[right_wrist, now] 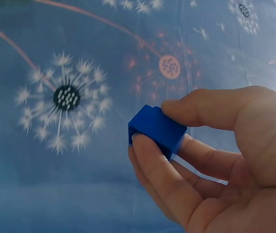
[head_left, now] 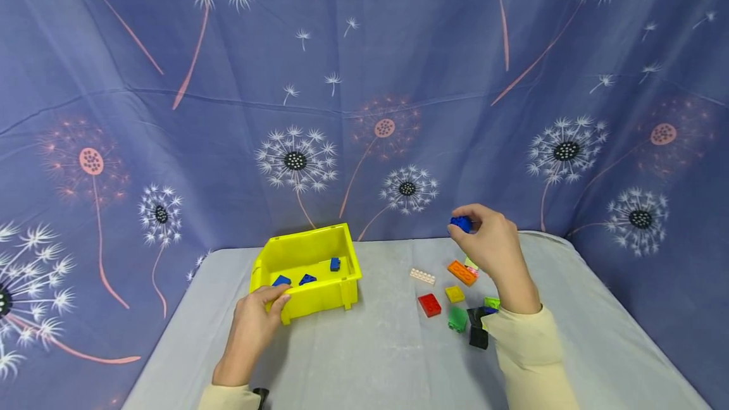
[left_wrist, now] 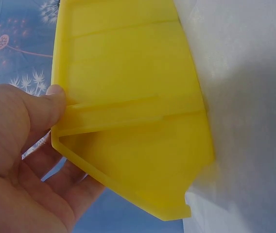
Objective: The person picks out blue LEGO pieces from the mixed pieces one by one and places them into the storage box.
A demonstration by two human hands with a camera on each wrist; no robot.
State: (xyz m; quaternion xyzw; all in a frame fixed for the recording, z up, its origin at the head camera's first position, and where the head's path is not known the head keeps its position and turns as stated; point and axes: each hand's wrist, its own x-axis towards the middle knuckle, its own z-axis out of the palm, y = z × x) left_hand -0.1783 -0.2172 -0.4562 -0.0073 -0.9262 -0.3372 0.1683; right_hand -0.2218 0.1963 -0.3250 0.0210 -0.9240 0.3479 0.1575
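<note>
A yellow bin stands on the left of the table with several blue bricks inside. My left hand grips its near left rim; in the left wrist view the thumb lies on the outside of the yellow wall, the other fingers over the edge. My right hand is raised above the right side of the table. Between its thumb and fingers it pinches a blue building brick, held clear of the loose bricks beneath.
Right of the bin lie a red brick, a yellow brick, an orange brick, a white brick, a green brick and black pieces. A patterned cloth hangs behind the table.
</note>
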